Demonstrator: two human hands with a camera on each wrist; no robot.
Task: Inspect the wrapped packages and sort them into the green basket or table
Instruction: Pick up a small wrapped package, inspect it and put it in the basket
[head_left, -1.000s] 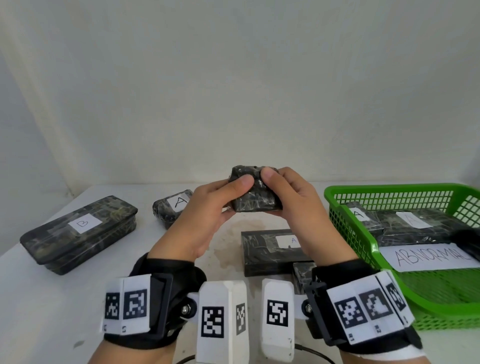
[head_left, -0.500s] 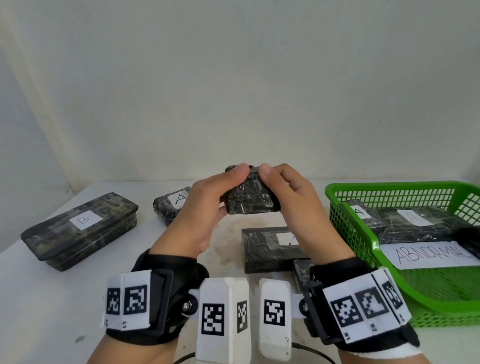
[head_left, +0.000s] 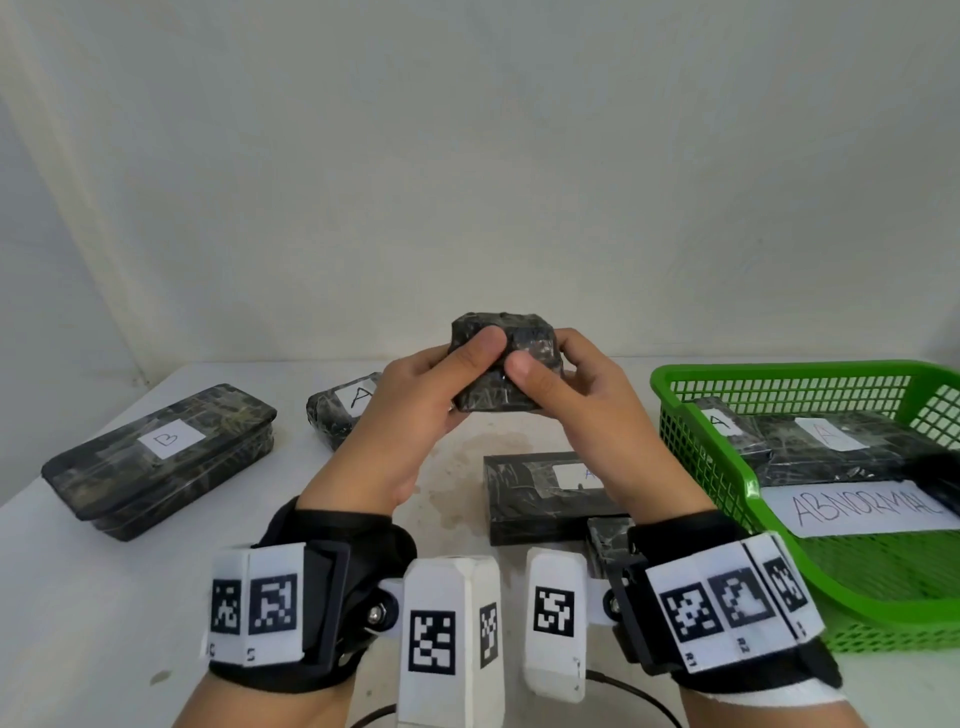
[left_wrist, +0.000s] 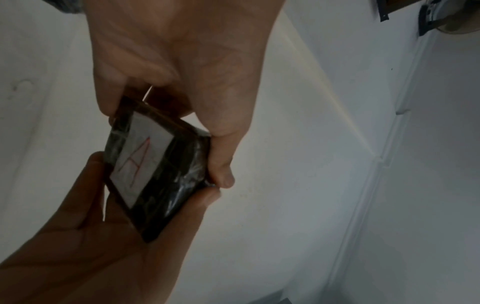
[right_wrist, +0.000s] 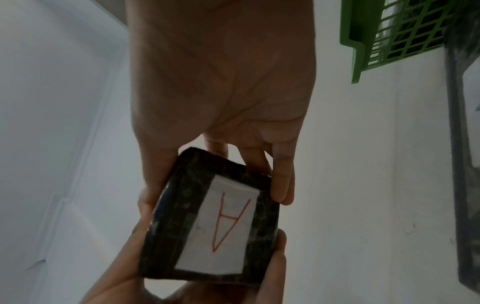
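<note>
Both hands hold one small package (head_left: 501, 382) wrapped in dark film, above the middle of the table. My left hand (head_left: 457, 364) grips its left side with the thumb on the near face. My right hand (head_left: 550, 364) grips the right side, its thumb beside the left thumb. In the wrist views the package (left_wrist: 166, 185) (right_wrist: 182, 226) shows a white label (right_wrist: 226, 226) with a red letter A on the face turned away from the head view. The green basket (head_left: 727, 467) stands at the right and holds two wrapped packages (head_left: 831, 441) marked A.
On the table lie a long package marked B (head_left: 156, 457) at the left, a small one marked A (head_left: 337, 415) behind my left hand, a flat one (head_left: 545, 493) under my right hand, and another (head_left: 608, 540) by my right wrist. A paper reading ABNORMAL (head_left: 862, 506) lies in the basket.
The held package has tipped in my hands, with its top edge leaning away. Both thumbs have slid closer together on its near face. Nothing else has moved.
</note>
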